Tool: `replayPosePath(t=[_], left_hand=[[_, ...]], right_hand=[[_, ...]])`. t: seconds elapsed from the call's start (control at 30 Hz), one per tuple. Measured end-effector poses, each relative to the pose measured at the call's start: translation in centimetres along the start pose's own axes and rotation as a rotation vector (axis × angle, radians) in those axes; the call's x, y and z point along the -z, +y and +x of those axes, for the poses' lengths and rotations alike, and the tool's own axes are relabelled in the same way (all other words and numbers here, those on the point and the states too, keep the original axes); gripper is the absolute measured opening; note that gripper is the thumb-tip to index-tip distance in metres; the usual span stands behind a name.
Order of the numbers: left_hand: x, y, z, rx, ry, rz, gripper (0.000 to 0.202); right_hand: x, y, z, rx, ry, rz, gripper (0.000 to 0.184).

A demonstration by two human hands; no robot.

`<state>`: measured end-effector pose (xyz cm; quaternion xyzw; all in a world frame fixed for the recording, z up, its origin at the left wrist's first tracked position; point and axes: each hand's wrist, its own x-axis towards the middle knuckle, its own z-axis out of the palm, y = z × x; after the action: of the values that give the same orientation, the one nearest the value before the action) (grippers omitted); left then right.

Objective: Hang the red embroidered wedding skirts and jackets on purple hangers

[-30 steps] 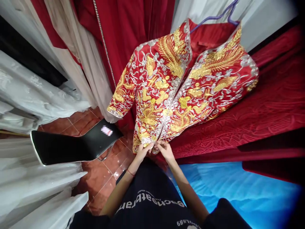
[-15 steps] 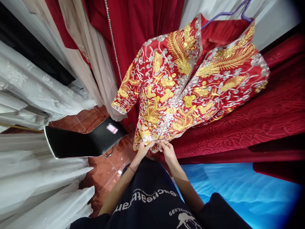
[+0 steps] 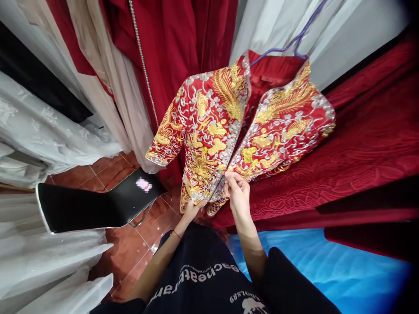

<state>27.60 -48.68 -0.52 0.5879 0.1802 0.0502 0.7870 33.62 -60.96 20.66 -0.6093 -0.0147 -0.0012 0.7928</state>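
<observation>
A red jacket [image 3: 209, 135], thick with gold and silver embroidery, hangs by its collar from a purple hanger [image 3: 288, 47]. Its front opening runs down the middle and is parted from the collar to the lower chest. At the bottom hem my left hand [image 3: 193, 211] is closed on the jacket's edge, its fingertips partly behind the cloth. My right hand [image 3: 238, 189] pinches the front edge higher up, around the waist. Whether a zip pull or only cloth sits between those fingers is too small to tell.
A black chair [image 3: 85, 205] with a blurred pinkish item [image 3: 143, 184] on its seat stands at left on red floor tiles [image 3: 127, 244]. White gowns [image 3: 49, 257] hang at left, dark red ones [image 3: 209, 30] behind, and blue fabric [image 3: 366, 261] spreads at lower right.
My right hand has moved up the front edge from the hem, away from my left hand. The front opening has parted lower down. The view has shifted, so the jacket appears further left and lower.
</observation>
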Motion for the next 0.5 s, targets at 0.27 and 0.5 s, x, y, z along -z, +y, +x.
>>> replayPosePath(t=[0.27,0.5], left_hand=[[-1.0,-1.8,3.5,0.019,-0.074,0.016,0.031],[-1.6,-0.7,5.4,0.034,-0.103,0.028,0.027]], right_hand=[[-1.8,-3.9,4.1,0.159,-0.008,0.028,0.027],[-3.4,-7.5,7.3,0.271,-0.001,0.005,0.025]])
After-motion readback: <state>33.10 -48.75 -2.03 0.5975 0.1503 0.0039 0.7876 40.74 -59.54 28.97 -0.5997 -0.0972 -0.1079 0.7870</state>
